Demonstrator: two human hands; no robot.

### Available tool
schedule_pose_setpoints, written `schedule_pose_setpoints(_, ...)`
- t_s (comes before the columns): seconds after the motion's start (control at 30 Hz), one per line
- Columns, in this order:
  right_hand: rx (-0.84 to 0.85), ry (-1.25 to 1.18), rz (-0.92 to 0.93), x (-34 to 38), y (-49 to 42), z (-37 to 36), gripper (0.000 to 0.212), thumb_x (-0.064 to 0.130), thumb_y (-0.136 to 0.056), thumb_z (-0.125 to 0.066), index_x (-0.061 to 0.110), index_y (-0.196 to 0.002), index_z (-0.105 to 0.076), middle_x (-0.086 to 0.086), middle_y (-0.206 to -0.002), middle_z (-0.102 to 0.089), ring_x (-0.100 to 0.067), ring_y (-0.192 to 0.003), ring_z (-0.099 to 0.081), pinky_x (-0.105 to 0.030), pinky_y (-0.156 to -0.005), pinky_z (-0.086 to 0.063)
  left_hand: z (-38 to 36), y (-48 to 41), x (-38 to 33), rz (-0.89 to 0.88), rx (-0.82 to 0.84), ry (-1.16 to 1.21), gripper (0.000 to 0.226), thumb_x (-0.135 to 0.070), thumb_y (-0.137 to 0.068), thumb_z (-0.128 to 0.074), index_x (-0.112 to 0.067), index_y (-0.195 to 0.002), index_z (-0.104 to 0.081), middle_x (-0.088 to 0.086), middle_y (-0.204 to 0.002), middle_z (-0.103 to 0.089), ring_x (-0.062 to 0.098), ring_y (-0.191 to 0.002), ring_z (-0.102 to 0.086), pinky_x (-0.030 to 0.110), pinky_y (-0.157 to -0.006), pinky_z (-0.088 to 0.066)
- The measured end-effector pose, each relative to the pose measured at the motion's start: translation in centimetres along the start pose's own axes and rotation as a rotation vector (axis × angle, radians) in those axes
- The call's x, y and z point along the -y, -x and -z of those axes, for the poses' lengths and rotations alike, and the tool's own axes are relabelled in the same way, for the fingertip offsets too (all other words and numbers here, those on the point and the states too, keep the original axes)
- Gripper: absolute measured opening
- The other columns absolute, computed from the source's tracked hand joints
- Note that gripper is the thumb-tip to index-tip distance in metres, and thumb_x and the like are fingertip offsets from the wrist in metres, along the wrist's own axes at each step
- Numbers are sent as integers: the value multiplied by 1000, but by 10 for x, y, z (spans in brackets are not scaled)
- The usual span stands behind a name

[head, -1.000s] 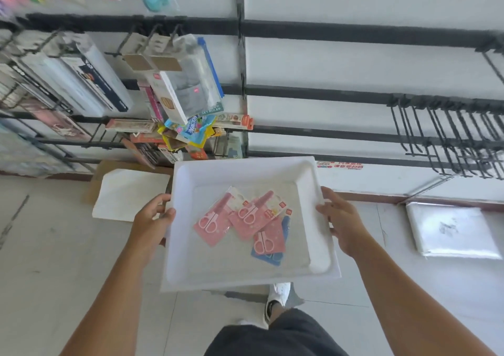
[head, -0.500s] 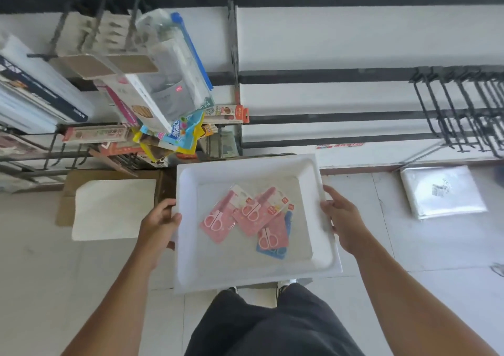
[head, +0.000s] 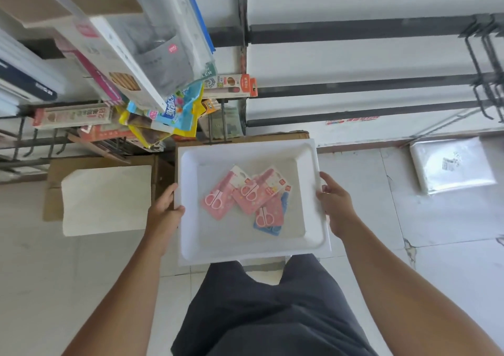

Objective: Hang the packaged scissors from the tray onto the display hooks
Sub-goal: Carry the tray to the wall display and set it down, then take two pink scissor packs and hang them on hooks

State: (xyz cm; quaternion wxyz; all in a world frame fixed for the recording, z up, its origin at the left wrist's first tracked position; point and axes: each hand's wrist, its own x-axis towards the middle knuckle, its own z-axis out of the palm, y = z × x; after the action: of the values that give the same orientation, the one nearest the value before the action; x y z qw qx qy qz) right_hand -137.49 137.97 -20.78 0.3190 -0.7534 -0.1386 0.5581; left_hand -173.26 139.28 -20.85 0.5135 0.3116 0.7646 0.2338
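I hold a white plastic tray (head: pixel 188 235) level in front of me with both hands. My left hand (head: pixel 163 211) grips its left rim and my right hand (head: pixel 334 204) grips its right rim. In the tray lie several packaged scissors: three pink packs (head: pixel 255 192) overlapping one another, with a blue pack (head: pixel 272 227) partly hidden under them. Empty black display hooks (head: pixel 488 64) stick out from the wall rails at the far right.
Hooks on the left carry hanging stationery packs (head: pixel 152 55) close above the tray. A cardboard box with a white sheet (head: pixel 106 200) lies on the floor at left, a wrapped white bundle (head: pixel 452 165) on the floor at right. Black horizontal rails (head: pixel 354 31) cross the white wall.
The view has moved closer to the wall and tilted down; the hanging packs at left loom larger. The tray stays held in both hands, its packs unmoved.
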Motion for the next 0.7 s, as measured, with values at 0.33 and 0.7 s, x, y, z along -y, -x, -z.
schedule_pose_setpoints(0.33, -83, -110, 94, 22, -3, -16, 40, 1, -96, -53, 20, -130, -65, 6, -104, -64, -13, -84, -64, -26, -63, -49, -10, -24, -8, -63, 11, -34, 47, -11, -97, -57, -25, -142, -54, 5, -149, -53, 29, -131, -53, 43, -104, -46)
schedule_pose_setpoints(0.7, -32, -97, 183, 15, 11, -59, 19, 15, -100, -53, 18, -109, -70, -1, -100, -68, -17, -89, -61, -31, -73, -50, -35, -11, -22, -298, -25, -196, 30, -19, -98, -59, -21, -128, -65, 0, -137, -61, 18, -127, -52, 30, -94, -42)
